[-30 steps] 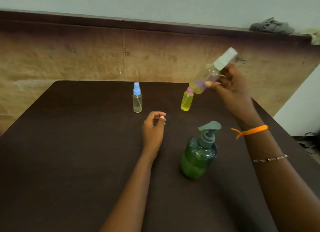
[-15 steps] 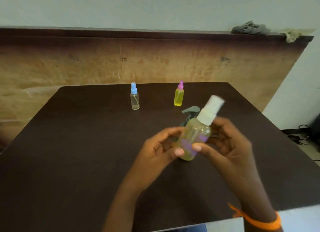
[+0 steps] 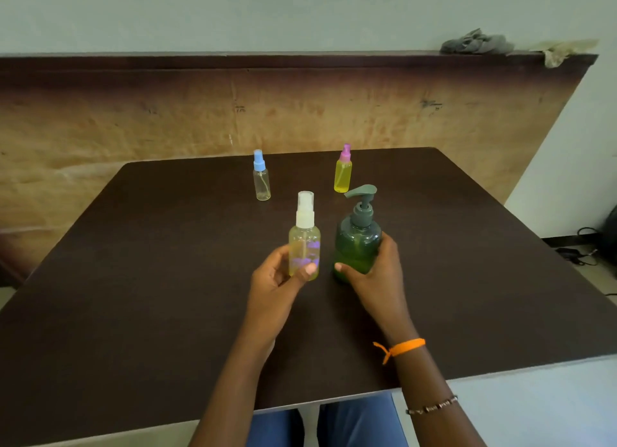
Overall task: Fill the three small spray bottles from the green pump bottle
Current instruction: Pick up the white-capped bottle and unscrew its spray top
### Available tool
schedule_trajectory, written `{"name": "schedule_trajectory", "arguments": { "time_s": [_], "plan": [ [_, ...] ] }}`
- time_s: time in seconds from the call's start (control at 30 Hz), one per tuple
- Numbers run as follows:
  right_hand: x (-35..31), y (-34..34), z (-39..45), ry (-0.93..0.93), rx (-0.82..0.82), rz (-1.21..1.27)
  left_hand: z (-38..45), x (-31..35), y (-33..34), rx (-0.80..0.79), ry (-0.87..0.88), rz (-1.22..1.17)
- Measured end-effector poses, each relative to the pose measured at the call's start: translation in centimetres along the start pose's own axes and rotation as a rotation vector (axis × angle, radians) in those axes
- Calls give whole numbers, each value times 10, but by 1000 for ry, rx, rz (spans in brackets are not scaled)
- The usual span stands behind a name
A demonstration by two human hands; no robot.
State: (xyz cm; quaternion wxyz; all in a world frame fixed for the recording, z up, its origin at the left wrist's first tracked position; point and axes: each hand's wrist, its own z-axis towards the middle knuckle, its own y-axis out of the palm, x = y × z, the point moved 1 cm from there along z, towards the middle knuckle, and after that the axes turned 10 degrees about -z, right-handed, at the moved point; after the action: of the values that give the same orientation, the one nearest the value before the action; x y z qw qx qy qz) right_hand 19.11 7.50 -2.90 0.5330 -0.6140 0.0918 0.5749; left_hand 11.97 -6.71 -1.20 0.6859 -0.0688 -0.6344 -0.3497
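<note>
My left hand [image 3: 278, 279] is wrapped around the white-capped spray bottle [image 3: 304, 246], thumb across its front and fingers behind, holding it upright just left of the green pump bottle [image 3: 357, 243]. It looks yellowish with a purple patch low on its side. I cannot tell whether its base touches the table [image 3: 133, 279] or sits just above it. My right hand [image 3: 374, 276] is closed on the lower right side of the green pump bottle, which stands upright on the table with its spout pointing left. Beyond the pump bottle, 2 more spray bottles stand upright near the table's far edge: the pink-capped bottle [image 3: 343, 173], filled yellow, just behind it, and the blue-capped bottle [image 3: 261, 179], which looks nearly clear, behind and to its left. An orange band [image 3: 404, 346] circles my right wrist.
</note>
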Motion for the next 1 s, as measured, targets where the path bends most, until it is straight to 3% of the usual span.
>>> {"name": "schedule_trajectory", "arguments": {
  "time_s": [0.53,0.63,0.73,0.8,0.9,1.0],
  "plan": [
    [26,-31,28,120,53,3,39,-36,0,-39,-72,155],
    [15,-37,7,80,213,-100,38,-40,-2,-38,-51,209],
    [-12,-42,-18,-154,418,-153,37,-43,-3,-48,-27,258],
    [-27,-34,-20,-219,316,-40,37,-44,-4,-51,-10,278],
    [-42,-17,-5,-152,100,134,35,-43,-4,-24,75,322],
    [-52,-1,8,-50,48,272,30,-38,-2,0,203,442]
  ]
}}
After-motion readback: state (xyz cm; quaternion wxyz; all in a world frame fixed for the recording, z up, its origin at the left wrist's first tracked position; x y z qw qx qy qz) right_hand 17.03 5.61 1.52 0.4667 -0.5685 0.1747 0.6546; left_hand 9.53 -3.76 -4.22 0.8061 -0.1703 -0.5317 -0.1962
